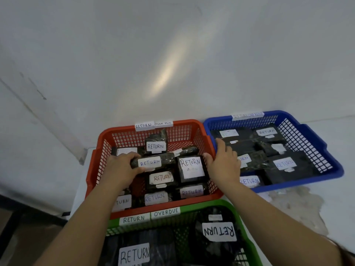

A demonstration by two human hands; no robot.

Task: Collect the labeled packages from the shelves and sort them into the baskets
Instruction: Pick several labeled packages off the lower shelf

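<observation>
Three baskets stand on a white surface: a red basket (99, 150) in the middle, a blue basket (311, 135) to its right and a green basket (247, 235) nearest me. Each holds several black packages with white RETURN labels. My left hand (123, 166) reaches into the red basket and grips the left end of a long black package (153, 162) labelled RETURN. My right hand (222, 162) holds the red basket's right rim, thumb inside the basket and fingers over the wall toward the blue basket. A square black package (192, 169) labelled RETURN lies between my hands.
A pale wall (172, 54) rises right behind the baskets. White tags on the basket rims read RETURN and OVERDUE (153, 124). At the lower left the surface ends and a dark frame (28, 217) shows below. A stained patch (299, 206) marks the surface at right.
</observation>
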